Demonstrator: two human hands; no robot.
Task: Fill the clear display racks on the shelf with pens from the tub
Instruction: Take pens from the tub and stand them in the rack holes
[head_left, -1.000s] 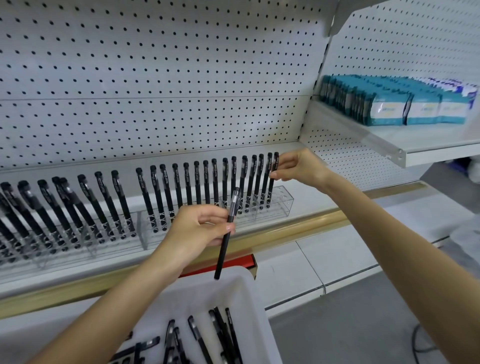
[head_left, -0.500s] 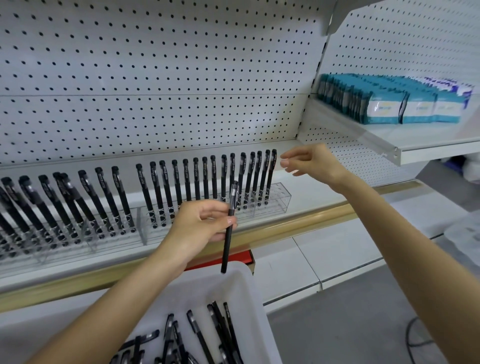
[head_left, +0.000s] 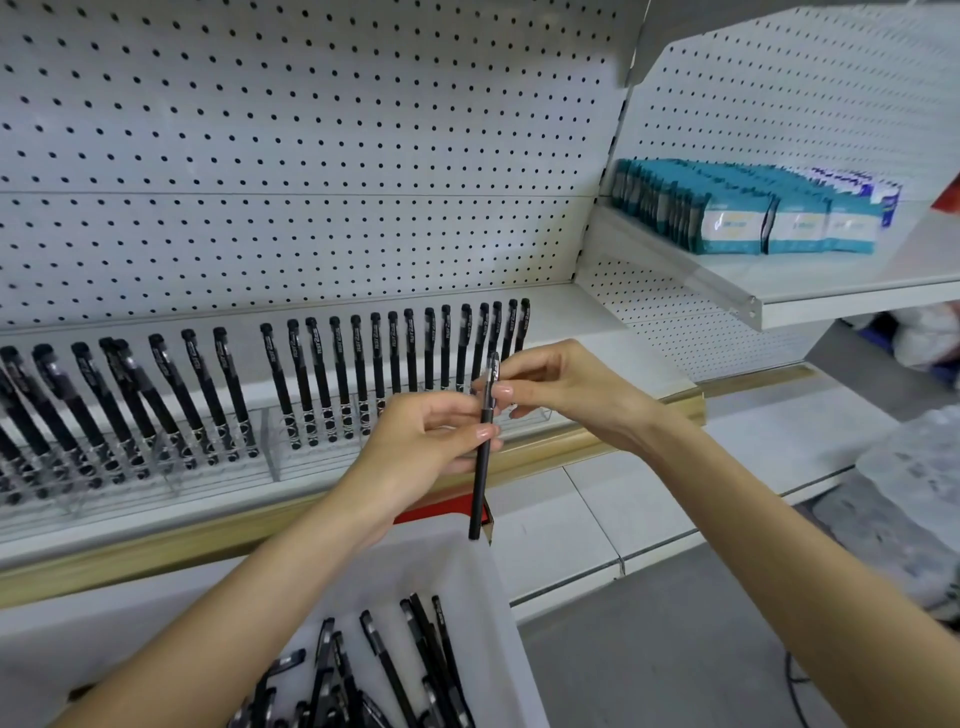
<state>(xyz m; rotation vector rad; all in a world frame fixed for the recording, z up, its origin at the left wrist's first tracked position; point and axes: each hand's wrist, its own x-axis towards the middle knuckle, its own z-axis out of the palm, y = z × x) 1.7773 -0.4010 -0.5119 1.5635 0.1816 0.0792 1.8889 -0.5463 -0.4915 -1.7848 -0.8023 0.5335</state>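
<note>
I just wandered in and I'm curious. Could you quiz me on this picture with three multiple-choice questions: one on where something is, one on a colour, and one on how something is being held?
1. Where are the teal packets?
A. on the floor
B. hanging from the pegboard
C. on the upper shelf at right

2. What colour are the pens standing in the clear racks?
A. black
B. red
C. green

3. How is the held pen positioned?
A. lying flat
B. roughly upright between both hands
C. slotted into a rack

Answers:
1 C: they stand in a row on that shelf.
2 A: every pen in the racks is black.
3 B: the left hand grips its barrel and the right hand pinches its cap.
</note>
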